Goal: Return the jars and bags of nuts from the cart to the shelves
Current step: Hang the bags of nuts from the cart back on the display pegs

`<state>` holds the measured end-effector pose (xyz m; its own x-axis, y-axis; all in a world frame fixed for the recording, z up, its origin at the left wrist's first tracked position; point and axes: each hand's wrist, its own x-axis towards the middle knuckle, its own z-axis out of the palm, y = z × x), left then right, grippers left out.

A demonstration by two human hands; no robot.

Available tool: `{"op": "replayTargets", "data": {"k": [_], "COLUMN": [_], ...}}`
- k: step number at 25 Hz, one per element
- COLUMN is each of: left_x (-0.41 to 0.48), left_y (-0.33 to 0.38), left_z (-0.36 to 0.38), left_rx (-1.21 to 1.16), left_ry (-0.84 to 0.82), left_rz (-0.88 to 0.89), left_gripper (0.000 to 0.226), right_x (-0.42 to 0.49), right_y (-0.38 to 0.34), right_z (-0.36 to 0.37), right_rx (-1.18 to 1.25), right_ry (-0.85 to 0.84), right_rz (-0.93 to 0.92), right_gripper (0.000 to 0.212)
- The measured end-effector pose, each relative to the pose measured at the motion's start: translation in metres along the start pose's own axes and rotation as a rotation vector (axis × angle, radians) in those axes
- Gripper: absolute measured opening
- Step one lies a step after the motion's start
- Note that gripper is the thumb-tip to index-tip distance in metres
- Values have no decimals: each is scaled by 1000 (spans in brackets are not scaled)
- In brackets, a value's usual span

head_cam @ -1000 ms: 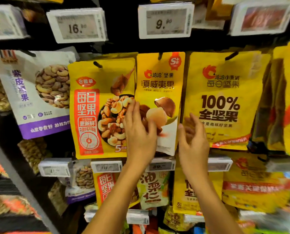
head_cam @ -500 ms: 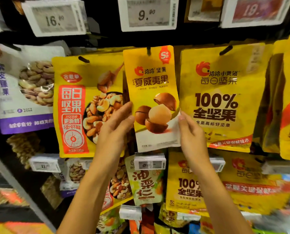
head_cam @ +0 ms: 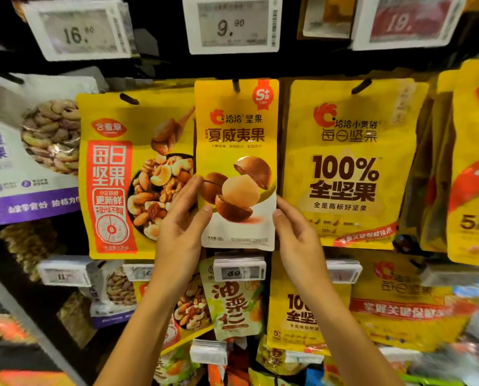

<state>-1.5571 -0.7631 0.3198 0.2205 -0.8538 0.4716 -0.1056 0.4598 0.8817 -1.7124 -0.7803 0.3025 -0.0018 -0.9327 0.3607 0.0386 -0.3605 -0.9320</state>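
Note:
A yellow macadamia nut bag (head_cam: 237, 140) hangs from a black hook (head_cam: 236, 85) in the middle of the shelf wall. My left hand (head_cam: 181, 227) is at the bag's lower left edge, thumb on its front and fingers stretched along the edge, pinching it. My right hand (head_cam: 295, 238) pinches the lower right edge between thumb and forefinger. The cart and the jars are out of view.
A mixed nut bag (head_cam: 115, 176) hangs touching the left side and a "100%" yellow bag (head_cam: 347, 162) hangs to the right. Price tags (head_cam: 231, 23) line the rail above, another tag (head_cam: 239, 270) sits just below the bag. More bags fill the lower rows.
My left hand slid off the bag's front to its left edge and its thumb came onto the bag. My right hand moved to the lower right edge. The bag now hangs straight.

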Motion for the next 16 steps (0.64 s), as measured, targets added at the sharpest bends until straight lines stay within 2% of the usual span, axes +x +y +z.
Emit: {"op": "replayTargets", "data": {"k": [3, 5, 8, 10, 12, 13, 16], "left_x": [1, -4, -18, -25, -18, -10, 13], "left_y": [0, 1, 10, 15, 16, 16, 6], "left_z": [0, -1, 13, 47, 91, 112, 146], "left_rx": [11, 50, 204, 254, 369, 451, 623], "left_ry": [-19, 40, 169, 19, -167, -193, -103], "left_rz": [-15, 26, 289, 438, 504, 503, 437], "left_gripper": [44, 44, 35, 36, 41, 44, 48], "right_x": [4, -3, -13, -5, 14, 26, 53], "right_y": [-2, -4, -16, -26, -35, -36, -31], "right_z": [-2, -13, -52, -80, -98, -105, -115], "right_rx": [-36, -70, -170, -362, -623, -725, -836], "right_ry": [1, 55, 328, 499, 513, 491, 402], "right_rz": [8, -26, -231, -391, -484, -473, -380], "right_gripper": [29, 29, 24, 28, 37, 39, 42]}}
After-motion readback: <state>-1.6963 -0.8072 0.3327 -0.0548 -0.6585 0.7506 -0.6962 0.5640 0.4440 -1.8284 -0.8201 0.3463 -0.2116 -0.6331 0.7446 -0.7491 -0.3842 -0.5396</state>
